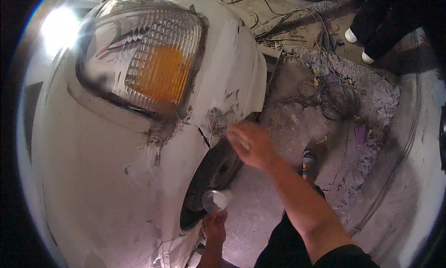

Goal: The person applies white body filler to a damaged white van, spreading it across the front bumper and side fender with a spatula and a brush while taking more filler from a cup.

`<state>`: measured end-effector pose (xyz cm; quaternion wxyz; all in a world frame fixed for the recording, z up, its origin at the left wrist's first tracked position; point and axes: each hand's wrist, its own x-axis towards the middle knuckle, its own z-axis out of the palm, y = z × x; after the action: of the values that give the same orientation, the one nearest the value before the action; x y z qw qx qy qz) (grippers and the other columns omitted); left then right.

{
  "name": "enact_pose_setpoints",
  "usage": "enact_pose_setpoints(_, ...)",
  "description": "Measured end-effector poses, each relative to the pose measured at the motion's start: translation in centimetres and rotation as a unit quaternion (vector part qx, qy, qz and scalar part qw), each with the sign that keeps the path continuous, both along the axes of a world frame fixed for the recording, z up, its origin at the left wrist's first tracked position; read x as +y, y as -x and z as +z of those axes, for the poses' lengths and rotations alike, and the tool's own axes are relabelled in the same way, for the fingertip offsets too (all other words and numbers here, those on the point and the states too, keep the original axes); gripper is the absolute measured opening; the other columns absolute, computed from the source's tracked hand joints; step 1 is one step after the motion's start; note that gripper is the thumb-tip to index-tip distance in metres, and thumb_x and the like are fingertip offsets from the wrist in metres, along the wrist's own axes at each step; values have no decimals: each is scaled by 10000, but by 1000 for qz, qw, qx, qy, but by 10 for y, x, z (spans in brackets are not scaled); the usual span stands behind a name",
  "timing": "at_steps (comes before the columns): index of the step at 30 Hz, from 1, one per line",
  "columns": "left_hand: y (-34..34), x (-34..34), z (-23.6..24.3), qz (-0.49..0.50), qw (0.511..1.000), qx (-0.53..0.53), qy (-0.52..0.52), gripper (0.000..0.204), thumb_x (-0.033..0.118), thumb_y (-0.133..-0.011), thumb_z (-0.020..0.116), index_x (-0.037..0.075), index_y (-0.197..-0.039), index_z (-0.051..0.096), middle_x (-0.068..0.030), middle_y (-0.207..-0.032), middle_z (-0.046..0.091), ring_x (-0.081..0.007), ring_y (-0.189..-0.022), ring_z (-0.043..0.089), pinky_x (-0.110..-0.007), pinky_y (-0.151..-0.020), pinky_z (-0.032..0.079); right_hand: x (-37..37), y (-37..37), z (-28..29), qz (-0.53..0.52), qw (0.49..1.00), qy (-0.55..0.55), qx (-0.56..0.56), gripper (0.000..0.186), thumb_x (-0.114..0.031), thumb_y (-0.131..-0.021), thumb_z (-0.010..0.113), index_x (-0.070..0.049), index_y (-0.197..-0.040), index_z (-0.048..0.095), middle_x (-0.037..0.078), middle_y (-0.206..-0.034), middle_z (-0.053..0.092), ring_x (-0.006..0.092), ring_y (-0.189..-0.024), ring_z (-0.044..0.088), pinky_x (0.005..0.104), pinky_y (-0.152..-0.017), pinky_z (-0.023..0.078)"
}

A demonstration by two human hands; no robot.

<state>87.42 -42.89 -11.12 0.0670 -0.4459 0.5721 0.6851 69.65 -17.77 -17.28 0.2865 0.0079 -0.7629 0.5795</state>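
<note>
Up-left of both grips, the headlight [144,66] sits in the scuffed white bodywork [102,161]. My left grip [214,227] holds a clear cup [205,202] from below, probably to keep its white contents [219,201] handy. Up-right of it, my right grip [253,145] curls by the damaged edge; blur hides whether it pinches anything.

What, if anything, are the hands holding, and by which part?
The left hand holds a clear cup by its near side; the right hand is too blurred to tell.
</note>
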Motion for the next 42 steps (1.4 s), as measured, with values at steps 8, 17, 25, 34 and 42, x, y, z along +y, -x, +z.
enact_pose_setpoints(8,-11,-14,-3,-17,999,45,0,88,112,-827,646,33,-865,635,-65,-803,630,-192,-739,631,-345,-720,549,-7,-33,-3,29,999,21,-8,231,-151,-794,657,-60,-1003,616,134,-906,631,317,-821,612,402,-708,508)
enact_pose_setpoints(17,-11,-15,-8,-13,999,-24,21,110,135,-832,647,35,-876,634,-66,-808,635,-197,-751,642,-354,-738,541,-35,-29,4,15,999,-35,-17,306,-85,-752,693,-50,-1033,578,143,-882,624,333,-781,611,395,-667,501)
enact_pose_setpoints(25,-19,-17,1,-11,998,58,6,122,157,-818,670,53,-854,618,-77,-826,634,-201,-780,635,-348,-758,535,-16,-35,24,-12,999,-42,-30,223,-135,-810,620,-52,-1010,568,121,-817,614,313,-757,594,412,-662,494)
enact_pose_setpoints(34,-13,-16,-10,-11,999,-8,33,97,130,-836,642,41,-809,616,-73,-804,625,-187,-734,616,-339,-717,519,-58,-59,-5,72,995,-32,-66,286,-124,-771,673,-57,-1033,581,130,-832,618,299,-741,607,390,-637,497)
enact_pose_setpoints(42,-26,-35,-9,-14,1000,7,-1,124,112,-838,613,24,-924,627,-97,-936,622,-223,-839,618,-369,-783,529,-3,-30,-10,124,988,31,-92,227,-217,-825,636,-40,-966,623,154,-901,642,336,-841,623,403,-727,502)
